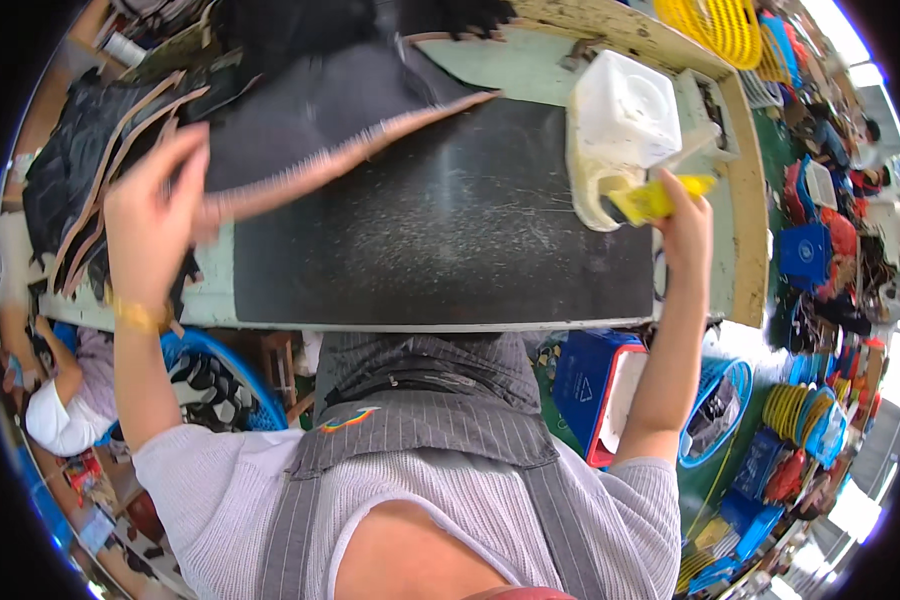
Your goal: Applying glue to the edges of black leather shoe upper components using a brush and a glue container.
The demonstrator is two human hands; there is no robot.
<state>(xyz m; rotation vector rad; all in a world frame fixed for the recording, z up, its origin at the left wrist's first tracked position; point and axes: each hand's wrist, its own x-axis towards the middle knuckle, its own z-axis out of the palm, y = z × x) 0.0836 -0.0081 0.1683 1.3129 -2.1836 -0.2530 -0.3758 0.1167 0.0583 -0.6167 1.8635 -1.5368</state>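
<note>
A large black leather piece (300, 115) lies across the far left of the table, its pinkish-tan edge strip running diagonally over a black work mat (450, 240). My left hand (160, 195) is raised beside the near left end of that strip. It is slightly blurred, with a gap between thumb and fingers and nothing visible between them. My right hand (686, 225) is closed on a flat yellow tool (660, 200), its exact kind unclear. The tool is at the cut-open mouth of a white plastic jug (620, 120), which lies on the table's right side.
More black leather pieces with tan edges (90, 170) are heaped at the left. A wooden rim (745, 200) bounds the table on the right. Below stand a blue basket (220, 375), a blue-and-red bin (595, 390) and another blue basket (720, 410). Another person (65, 400) sits at lower left.
</note>
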